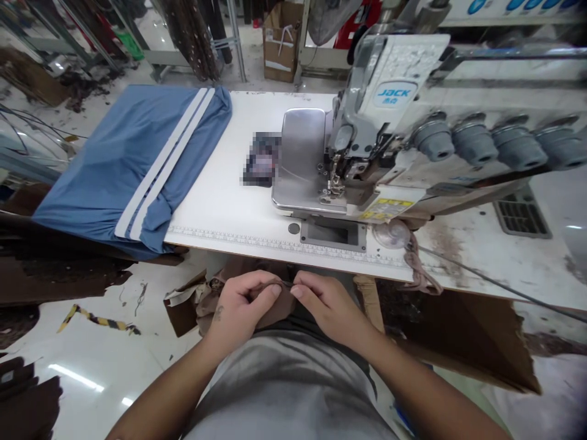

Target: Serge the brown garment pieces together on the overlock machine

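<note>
Between my two hands, in front of my body and just below the table's front edge, a piece of brown fabric is pinched. My left hand closes on its edge with thumb and curled fingers. Close by on the right, my right hand pinches the same edge, thumb against forefinger. A thin strip of the edge shows between the fingertips. The rest of the brown cloth hangs below and behind my left hand, partly hidden by it.
A sewing machine with a metal plate stands on the white table. Blue fabric with white stripes lies at the left end. Cardboard boxes are under the table. A twisted cloth strip hangs at the front edge.
</note>
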The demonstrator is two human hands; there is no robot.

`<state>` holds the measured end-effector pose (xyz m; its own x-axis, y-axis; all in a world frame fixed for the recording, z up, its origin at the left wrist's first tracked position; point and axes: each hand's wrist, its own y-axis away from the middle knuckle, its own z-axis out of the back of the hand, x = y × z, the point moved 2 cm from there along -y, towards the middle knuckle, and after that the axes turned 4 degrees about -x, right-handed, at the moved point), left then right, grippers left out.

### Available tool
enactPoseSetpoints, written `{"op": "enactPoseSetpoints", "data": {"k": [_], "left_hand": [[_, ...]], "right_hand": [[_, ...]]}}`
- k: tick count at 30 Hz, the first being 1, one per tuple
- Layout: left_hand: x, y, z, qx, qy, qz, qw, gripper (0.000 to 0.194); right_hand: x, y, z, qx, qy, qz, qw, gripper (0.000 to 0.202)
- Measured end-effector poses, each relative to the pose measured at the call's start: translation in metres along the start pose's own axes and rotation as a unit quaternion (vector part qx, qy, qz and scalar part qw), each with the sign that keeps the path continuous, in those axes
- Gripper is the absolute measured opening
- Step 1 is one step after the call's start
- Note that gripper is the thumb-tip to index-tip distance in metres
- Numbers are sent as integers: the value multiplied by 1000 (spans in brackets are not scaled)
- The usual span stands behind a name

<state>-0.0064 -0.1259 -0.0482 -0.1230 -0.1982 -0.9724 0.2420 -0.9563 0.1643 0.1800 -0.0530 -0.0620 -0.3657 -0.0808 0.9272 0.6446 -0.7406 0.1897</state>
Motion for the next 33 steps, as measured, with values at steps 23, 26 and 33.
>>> {"op": "enactPoseSetpoints", "data": {"k": [23, 26, 33], "left_hand": [[13, -3, -2, -38, 35, 57, 997, 24], [14, -3, -1, -36, 32, 57, 997, 24], [15, -3, -2, -25, 29, 46, 998, 24]], "right_hand": [[-4, -8, -6, -30, -1, -36, 999, 45], [-5, -9, -7, -27, -8, -35, 999, 45], [-8, -9, -11, -23, -41, -46, 998, 44]]}}
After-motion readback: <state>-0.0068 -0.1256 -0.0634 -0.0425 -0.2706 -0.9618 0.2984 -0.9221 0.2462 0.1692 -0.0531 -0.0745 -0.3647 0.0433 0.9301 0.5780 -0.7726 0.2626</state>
